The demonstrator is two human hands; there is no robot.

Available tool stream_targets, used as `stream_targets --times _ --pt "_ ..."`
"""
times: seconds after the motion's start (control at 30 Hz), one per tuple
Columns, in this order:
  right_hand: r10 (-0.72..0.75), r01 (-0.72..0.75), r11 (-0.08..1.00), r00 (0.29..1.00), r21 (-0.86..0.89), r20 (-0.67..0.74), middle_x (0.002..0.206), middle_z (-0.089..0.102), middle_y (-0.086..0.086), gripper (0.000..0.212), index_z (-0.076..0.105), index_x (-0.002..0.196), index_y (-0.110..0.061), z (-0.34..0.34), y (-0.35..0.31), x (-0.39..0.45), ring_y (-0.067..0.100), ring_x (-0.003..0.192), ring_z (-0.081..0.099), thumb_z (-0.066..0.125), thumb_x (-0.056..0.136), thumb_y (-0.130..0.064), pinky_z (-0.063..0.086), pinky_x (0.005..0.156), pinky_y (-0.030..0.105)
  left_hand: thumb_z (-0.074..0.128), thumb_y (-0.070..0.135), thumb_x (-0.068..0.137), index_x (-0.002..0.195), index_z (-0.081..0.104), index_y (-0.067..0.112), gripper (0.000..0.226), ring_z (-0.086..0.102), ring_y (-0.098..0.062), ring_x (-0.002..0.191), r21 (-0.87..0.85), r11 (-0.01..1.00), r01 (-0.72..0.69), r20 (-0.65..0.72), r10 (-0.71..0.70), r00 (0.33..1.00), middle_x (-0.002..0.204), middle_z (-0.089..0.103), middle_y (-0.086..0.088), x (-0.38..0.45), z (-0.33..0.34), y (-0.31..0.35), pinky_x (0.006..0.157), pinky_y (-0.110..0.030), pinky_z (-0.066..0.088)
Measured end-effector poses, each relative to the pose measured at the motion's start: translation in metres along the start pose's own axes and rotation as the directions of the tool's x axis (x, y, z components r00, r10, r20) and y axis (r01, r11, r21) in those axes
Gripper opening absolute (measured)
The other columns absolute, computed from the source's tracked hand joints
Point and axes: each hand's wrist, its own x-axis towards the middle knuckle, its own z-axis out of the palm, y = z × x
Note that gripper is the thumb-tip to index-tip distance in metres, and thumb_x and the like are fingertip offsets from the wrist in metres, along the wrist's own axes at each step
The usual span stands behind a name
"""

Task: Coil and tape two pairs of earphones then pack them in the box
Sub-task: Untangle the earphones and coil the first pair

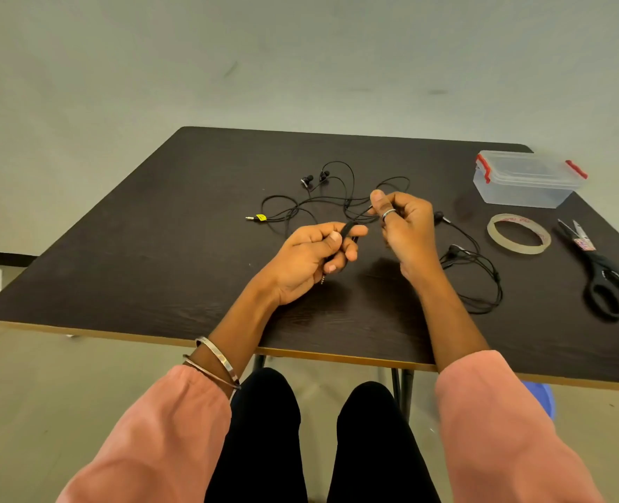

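Note:
My left hand (315,257) is shut on a bundle of black earphone cable, with the jack plug poking out below the palm. My right hand (406,223) pinches the same cable between thumb and fingers just to the right. That cable trails to the right across the table, ending in earbuds and loose loops (478,270). A second pair of black earphones (322,197) lies uncoiled behind my hands, its plug with a yellow tag at the left. A clear plastic box (525,179) with red clips stands closed at the far right.
A roll of clear tape (518,234) lies flat right of my hands. Black scissors (605,270) lie near the table's right edge. The dark table (137,270) has its front edge close to my knees. A white plug and cable hang at the left wall.

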Motion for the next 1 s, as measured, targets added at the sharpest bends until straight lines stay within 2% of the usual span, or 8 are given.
stream_targets --times 0.17,0.33,0.43,0.57,0.7,0.8,0.87,1.0 --pt "-0.14 0.142 0.954 0.99 -0.264 0.027 0.046 0.05 -0.014 0.029 0.067 0.075 -0.016 0.005 0.005 -0.003 0.003 0.043 0.043 0.055 0.096 -0.032 0.031 0.048 0.015 0.029 0.005 0.102 0.12 0.056 -0.005 0.034 0.042 -0.007 0.051 -0.261 0.965 -0.035 -0.12 0.003 0.993 0.076 0.061 -0.004 0.005 -0.007 0.0 0.052 -0.018 0.037" --pt "-0.182 0.421 0.759 0.87 -0.497 0.459 0.067 0.059 -0.004 0.02 0.065 0.088 -0.013 0.009 0.008 -0.014 0.014 0.062 0.055 0.053 0.096 -0.027 0.048 0.059 0.036 0.027 0.001 0.102 0.124 0.051 -0.006 0.034 0.061 -0.013 0.068 -0.419 0.876 -0.239 -0.359 0.082 0.93 0.09 0.071 -0.007 0.008 -0.018 0.006 0.065 -0.022 0.05" --pt "-0.213 0.595 0.641 0.745 -0.485 0.633 0.085 0.066 -0.002 0.016 0.066 0.097 -0.016 0.017 0.005 -0.023 0.019 0.078 0.06 0.054 0.092 -0.026 0.049 0.064 0.036 0.027 -0.004 0.101 0.124 0.05 -0.003 0.032 0.069 -0.021 0.086 -0.328 0.896 -0.299 -0.49 0.109 0.865 0.102 0.071 -0.012 0.012 -0.024 0.005 0.075 -0.026 0.055" --pt "-0.293 0.685 0.589 0.675 -0.428 0.677 0.074 0.061 -0.002 0.019 0.068 0.086 -0.014 0.022 0.0 -0.028 0.017 0.069 0.056 0.054 0.089 -0.027 0.043 0.056 0.032 0.026 -0.008 0.099 0.112 0.055 0.012 0.038 0.066 -0.025 0.104 0.0 0.975 -0.221 -0.449 0.197 0.872 0.111 0.067 -0.012 0.015 -0.015 -0.001 0.086 -0.026 0.053" --pt "-0.354 0.601 0.721 0.747 -0.344 0.564 0.068 0.064 0.0 0.014 0.07 0.079 -0.008 0.019 -0.007 -0.028 0.013 0.06 0.055 0.062 0.086 -0.018 0.047 0.057 0.038 0.026 -0.008 0.098 0.107 0.055 0.022 0.044 0.067 -0.018 0.104 0.08 0.983 -0.163 -0.368 0.181 0.912 0.109 0.067 -0.006 0.014 -0.015 -0.005 0.091 -0.028 0.052" --pt "-0.363 0.476 0.852 0.836 -0.216 0.411 0.077 0.072 0.003 0.01 0.074 0.084 -0.007 0.01 -0.012 -0.026 0.017 0.065 0.065 0.067 0.086 -0.013 0.051 0.059 0.033 0.028 -0.005 0.1 0.113 0.055 0.024 0.042 0.066 -0.006 0.099 0.187 0.978 -0.089 -0.265 0.137 0.954 0.107 0.068 0.002 0.011 -0.011 -0.007 0.087 -0.02 0.05" --pt "-0.323 0.399 0.9 0.881 -0.175 0.345 0.063 0.068 -0.001 0.014 0.074 0.078 -0.009 0.005 -0.014 -0.023 0.012 0.051 0.058 0.068 0.087 -0.018 0.044 0.048 0.027 0.028 -0.005 0.1 0.13 0.048 0.019 0.042 0.066 -0.004 0.093 0.275 0.96 -0.057 -0.197 0.115 0.974 0.105 0.067 0.001 0.008 -0.007 -0.007 0.081 -0.016 0.05" --pt "-0.175 0.187 0.981 0.966 -0.048 0.189 0.044 0.057 0.001 0.027 0.069 0.066 -0.013 0.0 -0.016 -0.016 0.012 0.034 0.048 0.071 0.085 -0.031 0.037 0.04 0.018 0.028 -0.004 0.101 0.135 0.046 0.004 0.039 0.065 -0.013 0.079 0.488 0.869 -0.085 -0.025 0.111 0.993 0.097 0.066 -0.005 0.004 -0.003 -0.007 0.077 -0.025 0.05"
